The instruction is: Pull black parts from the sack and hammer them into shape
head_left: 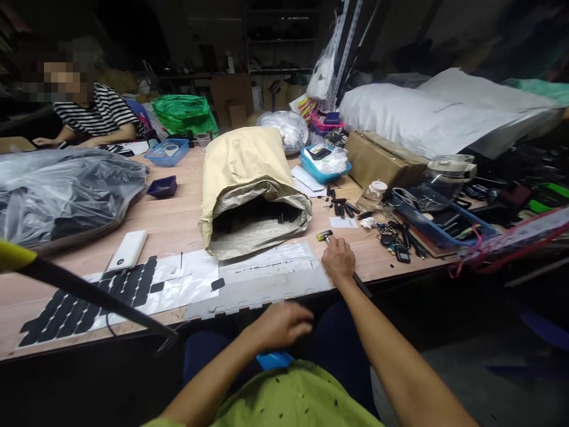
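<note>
In the head view, the person's right hand (338, 258) is closing around a hammer (323, 235), which is lying at the table's front edge with its yellow-tipped head showing beyond the fist and its dark handle poking out toward the edge. The left hand (284, 325) is hovering over the lap, fingers loosely curling (it's blurring a bit, so I can't tell whether it's gripping anything). Just left of the hammer, a grey sheet (284, 283) is lying along the table (178, 222), and a big sack (249, 157) is resting behind it, its mouth gaping toward the person and dark things showing inside. Farther left, a white box (128, 249) is sitting at the edge of a sheet of black pads (84, 302). Beyond the hammer, small black parts (344, 206) are lying scattered near a lidded jar (373, 197), while a blue tray (471, 234) is holding odds and ends farther right. Across at the left, a co-worker in a striped shirt (113, 112) is leaning over the table.
</note>
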A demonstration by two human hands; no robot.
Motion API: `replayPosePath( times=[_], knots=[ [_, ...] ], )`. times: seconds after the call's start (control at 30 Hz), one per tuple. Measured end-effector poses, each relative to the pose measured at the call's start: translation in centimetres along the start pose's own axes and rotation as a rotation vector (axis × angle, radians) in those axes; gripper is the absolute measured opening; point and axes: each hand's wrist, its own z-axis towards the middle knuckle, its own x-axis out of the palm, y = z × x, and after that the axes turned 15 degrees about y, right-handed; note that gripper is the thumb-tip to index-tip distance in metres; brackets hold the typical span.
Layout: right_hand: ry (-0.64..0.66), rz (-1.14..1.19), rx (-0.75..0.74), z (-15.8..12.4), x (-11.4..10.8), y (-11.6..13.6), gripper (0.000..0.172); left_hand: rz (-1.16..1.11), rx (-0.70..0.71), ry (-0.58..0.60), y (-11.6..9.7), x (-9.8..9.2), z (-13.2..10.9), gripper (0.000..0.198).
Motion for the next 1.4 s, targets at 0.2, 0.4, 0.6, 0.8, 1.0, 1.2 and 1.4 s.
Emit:
replayPosePath(
  times=[0.2, 0.4, 0.6, 0.8, 1.0, 1.2, 1.4],
  knots=[
    [-0.036, -0.005, -0.012, -0.2, 0.2, -0.2, 0.03, -0.045, -0.268, -0.712, -0.2, -14.5, 8.7, 0.023],
    [-0.031, 0.011, -0.019, -0.5, 0.2, -0.3, 0.031, 0.047, -0.556, -0.653, 2.4, -18.9, 14.7, 0.037],
    [-0.027, -0.008, -0.003, -0.5, -0.2, -0.1, 0.031, 0.104, -0.585, -0.577, 3.0, -18.6, 11.7, 0.02],
    [-0.006, -0.011, 0.007, -0.4, -0.3, 0.0, 0.03, 0.076, -0.289, -0.563, 2.7, -11.4, 4.7, 0.018],
    [-0.006, 0.041, 0.0, -0.1, -0.4, -0.2, 0.032, 0.051, -0.232, -0.491, 3.1, -6.7, 3.5, 0.016],
    [0.1, 0.282, 0.01, -0.1, -2.1, -0.7, 0.037, 0.026, -0.247, -0.499, 3.0, -7.1, 4.0, 0.018],
    [0.135, 0.676, -0.239, -4.7, -3.2, 1.5, 0.035, 0.01, -0.255, -0.515, 2.8, -6.8, 4.1, 0.017]
  ],
)
